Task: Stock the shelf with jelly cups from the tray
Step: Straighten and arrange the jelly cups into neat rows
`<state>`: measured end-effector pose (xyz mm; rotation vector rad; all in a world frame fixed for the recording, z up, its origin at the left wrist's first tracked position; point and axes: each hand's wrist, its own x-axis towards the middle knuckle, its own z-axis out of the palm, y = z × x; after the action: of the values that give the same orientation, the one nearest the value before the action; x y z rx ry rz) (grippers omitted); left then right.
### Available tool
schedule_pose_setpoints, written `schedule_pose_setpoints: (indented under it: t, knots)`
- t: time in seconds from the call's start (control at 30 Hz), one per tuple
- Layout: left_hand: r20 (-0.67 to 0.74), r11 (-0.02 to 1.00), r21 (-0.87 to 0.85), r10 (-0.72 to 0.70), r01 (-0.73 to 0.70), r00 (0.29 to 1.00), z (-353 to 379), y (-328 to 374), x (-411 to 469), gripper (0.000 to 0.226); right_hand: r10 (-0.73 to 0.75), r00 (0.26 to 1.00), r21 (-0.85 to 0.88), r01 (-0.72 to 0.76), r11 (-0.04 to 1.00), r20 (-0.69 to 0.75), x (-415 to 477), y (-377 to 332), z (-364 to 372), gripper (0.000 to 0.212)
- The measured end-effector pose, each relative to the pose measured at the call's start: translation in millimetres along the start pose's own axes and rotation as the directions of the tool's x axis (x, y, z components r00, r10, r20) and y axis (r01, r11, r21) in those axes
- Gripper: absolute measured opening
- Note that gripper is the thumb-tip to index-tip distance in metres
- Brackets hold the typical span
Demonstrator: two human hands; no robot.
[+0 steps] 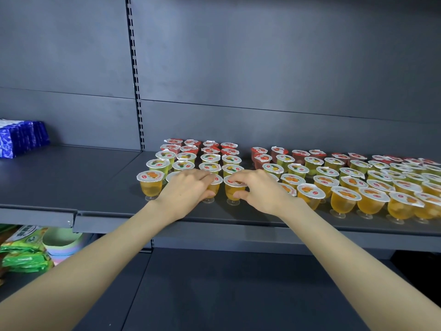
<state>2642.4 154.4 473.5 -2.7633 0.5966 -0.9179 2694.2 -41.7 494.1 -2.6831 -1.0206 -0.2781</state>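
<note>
Rows of small footed jelly cups stand on the dark grey shelf point(100, 187): red ones at the back, green in the middle, orange at the front. My left hand point(188, 189) grips an orange jelly cup point(213, 190) in the front row, fingers over its lid and thumb on its side. My right hand point(260, 189) pinches the neighbouring orange jelly cup point(232, 191), fingertips on the lid and thumb against its side. Both cups stand on the shelf. Another orange cup point(150, 183) stands at the left end of the front row. No tray is in view.
A larger block of jelly cups point(358, 182) fills the shelf to the right. Blue packets point(21, 137) stand at the far left of the shelf. Green snack bags point(23, 249) and pastel bowls point(64, 244) sit on the lower shelf at left.
</note>
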Motion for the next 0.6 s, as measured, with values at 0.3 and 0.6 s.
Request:
schedule_pose_setpoints:
  t: [0.3, 0.6]
  knots:
    - [0.053, 0.996, -0.046, -0.069, 0.071, 0.996, -4.6, 5.6, 0.1, 0.041, 0.008, 1.0, -0.017, -0.008, 1.0, -0.009, -2.8, -1.0, 0.6, 0.047]
    - [0.287, 0.97, -0.117, -0.172, 0.213, 0.942, -24.3, 10.4, 12.6, 0.047, -0.018, 1.0, 0.026, 0.017, 1.0, 0.026, -6.6, -6.7, -19.4, 0.042]
